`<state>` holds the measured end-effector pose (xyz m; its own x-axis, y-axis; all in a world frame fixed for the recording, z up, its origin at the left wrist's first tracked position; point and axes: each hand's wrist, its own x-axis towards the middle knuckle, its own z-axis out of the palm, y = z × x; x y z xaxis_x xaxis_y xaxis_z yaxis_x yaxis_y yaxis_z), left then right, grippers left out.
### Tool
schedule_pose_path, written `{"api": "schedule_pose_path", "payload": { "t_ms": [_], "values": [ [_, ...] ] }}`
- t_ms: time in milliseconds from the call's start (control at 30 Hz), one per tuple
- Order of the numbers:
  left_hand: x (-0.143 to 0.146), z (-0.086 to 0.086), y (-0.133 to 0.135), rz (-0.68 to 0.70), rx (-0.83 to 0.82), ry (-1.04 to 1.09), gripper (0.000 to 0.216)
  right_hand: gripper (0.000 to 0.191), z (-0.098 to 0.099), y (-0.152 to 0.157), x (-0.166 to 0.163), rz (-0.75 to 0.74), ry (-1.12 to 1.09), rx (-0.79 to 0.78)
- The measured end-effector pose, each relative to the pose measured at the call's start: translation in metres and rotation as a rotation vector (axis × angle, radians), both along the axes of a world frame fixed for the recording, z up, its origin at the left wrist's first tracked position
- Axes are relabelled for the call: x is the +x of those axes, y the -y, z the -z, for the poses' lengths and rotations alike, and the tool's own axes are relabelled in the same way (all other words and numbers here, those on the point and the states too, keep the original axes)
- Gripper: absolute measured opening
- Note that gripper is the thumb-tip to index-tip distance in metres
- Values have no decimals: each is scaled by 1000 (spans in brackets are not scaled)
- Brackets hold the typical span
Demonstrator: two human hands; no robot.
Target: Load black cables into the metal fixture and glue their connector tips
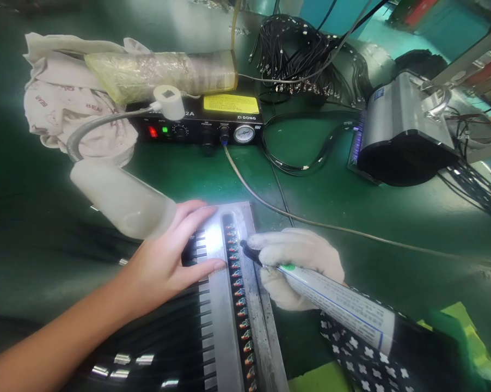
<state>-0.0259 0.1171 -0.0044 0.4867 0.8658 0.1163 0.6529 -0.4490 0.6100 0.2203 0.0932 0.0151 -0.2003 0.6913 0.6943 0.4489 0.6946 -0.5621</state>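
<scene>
My left hand (174,256), bare, lies on the far part of a long metal fixture (219,321), thumb and fingers spread. Along the fixture's slot runs a row of small connector ends (239,292) with coloured wires, and black cables (207,329) come out at its left side. In a white glove, my right hand (302,267) is closed around a white printed glue tube (343,305). The tube's black tip (249,251) points left, close to the slot's far half; whether it touches a connector I cannot tell. Patterned dark cloth covers my right forearm.
A black dispenser box (192,130) with a gauge stands behind, its hose (270,207) running right. A pale lamp head (123,198) on a flexible neck overhangs my left hand. A wrapped roll (167,73), black cable bundles (298,54) and a metal-cased device (409,130) lie beyond.
</scene>
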Motion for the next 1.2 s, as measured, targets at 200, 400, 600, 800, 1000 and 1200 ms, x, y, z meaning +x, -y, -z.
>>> {"api": "schedule_pose_path", "payload": {
  "t_ms": [200, 400, 600, 800, 1000, 1200],
  "values": [
    [1, -1, 0, -1, -13, 2, 67, 7, -5, 7, 4, -18, -79, -1],
    [2, -2, -1, -5, -16, 3, 67, 5, 2, 17, 3, -12, -79, -15],
    [1, 0, -1, 3, -5, -7, 68, 3, 5, 15, 0, 11, -37, -25],
    [0, 2, -1, 8, 1, -10, 68, 4, 4, 14, -1, 24, -51, -24],
    [0, 1, -1, 9, 20, -15, 69, 6, 4, 16, 2, -10, -30, -42],
    [1, 1, -1, 3, 23, -9, 68, 3, 2, 18, 0, 8, -64, -27]
  ]
}}
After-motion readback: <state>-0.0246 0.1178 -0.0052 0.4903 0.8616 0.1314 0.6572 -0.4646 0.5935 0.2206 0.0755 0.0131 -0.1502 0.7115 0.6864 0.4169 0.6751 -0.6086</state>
